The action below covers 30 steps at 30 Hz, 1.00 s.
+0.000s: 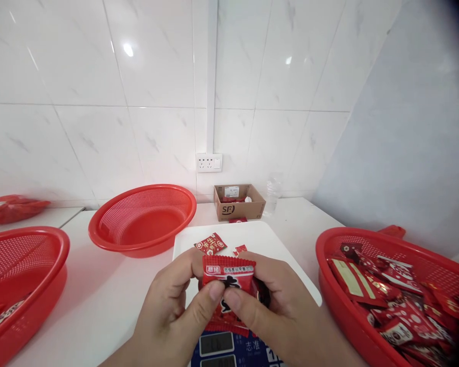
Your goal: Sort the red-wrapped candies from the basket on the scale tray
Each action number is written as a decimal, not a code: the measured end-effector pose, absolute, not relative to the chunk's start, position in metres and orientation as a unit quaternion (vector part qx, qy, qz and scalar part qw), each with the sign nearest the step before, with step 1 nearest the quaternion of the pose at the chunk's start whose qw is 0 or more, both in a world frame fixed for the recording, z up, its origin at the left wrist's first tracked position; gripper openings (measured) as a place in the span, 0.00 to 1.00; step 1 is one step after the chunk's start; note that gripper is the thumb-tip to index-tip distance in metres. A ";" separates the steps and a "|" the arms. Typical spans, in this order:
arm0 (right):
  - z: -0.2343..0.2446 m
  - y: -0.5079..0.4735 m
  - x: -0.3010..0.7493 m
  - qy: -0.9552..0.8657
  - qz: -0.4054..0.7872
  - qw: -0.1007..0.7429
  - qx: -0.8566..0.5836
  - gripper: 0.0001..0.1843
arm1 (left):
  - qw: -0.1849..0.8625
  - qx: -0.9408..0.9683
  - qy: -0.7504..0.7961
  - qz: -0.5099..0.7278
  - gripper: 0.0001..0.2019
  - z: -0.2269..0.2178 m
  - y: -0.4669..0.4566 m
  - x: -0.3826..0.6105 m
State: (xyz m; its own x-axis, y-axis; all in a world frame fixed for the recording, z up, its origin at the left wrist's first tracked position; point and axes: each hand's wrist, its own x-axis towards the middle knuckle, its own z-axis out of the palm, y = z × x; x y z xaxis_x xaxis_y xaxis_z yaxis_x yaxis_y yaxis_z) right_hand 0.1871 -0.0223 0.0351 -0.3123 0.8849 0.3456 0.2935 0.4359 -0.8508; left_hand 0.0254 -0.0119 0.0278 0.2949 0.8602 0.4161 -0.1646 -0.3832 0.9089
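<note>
Between my two hands is a red snack packet (pixel 229 275) with black and white lettering, held upright over the front of a digital scale (pixel 248 351). My left hand (pixel 176 300) pinches its left side, thumb on the front face. On its right side my right hand (pixel 275 300) grips it the same way, and a dark piece of wrapper shows by those fingers. Behind the hands, a red packet with gold lettering (pixel 211 244) lies on the scale's white platform (pixel 252 232). A smaller red packet (pixel 239 250) is partly hidden by my fingers.
A red basket (pixel 329 255) full of packets stands at the right. Another red basket (pixel 143 196) sits at the back left, and a third (pixel 57 265) at the left edge holds a few packets. A cardboard box (pixel 240 210) and a clear plastic cup (pixel 272 193) stand by the wall.
</note>
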 end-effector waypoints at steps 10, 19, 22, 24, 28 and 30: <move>0.035 -0.023 0.191 -0.700 0.404 0.447 -0.382 0.20 | 0.520 0.638 0.264 0.503 0.08 0.023 -0.005 0.023; 0.043 -0.022 0.190 -0.687 0.428 0.450 -0.377 0.21 | 0.539 0.674 0.265 0.431 0.09 0.025 -0.004 0.016; 0.044 -0.022 0.190 -0.689 0.434 0.450 -0.367 0.21 | 0.534 0.674 0.268 0.435 0.10 0.025 -0.006 0.016; 0.044 -0.021 0.190 -0.688 0.432 0.456 -0.364 0.21 | 0.520 0.677 0.268 0.447 0.11 0.025 -0.006 0.017; 0.036 -0.020 0.190 -0.693 0.417 0.453 -0.374 0.22 | 0.493 0.675 0.262 0.482 0.12 0.024 -0.006 0.018; 0.032 -0.020 0.191 -0.699 0.410 0.447 -0.380 0.21 | 0.478 0.674 0.268 0.496 0.12 0.024 -0.005 0.019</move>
State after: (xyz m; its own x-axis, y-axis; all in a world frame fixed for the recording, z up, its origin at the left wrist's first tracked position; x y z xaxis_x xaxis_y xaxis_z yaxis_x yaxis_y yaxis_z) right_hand 0.1905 -0.0198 0.0322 -0.3124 0.8970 0.3128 0.1641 0.3753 -0.9123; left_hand 0.0188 -0.0054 0.0238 0.3643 0.8347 0.4130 -0.1136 -0.4004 0.9093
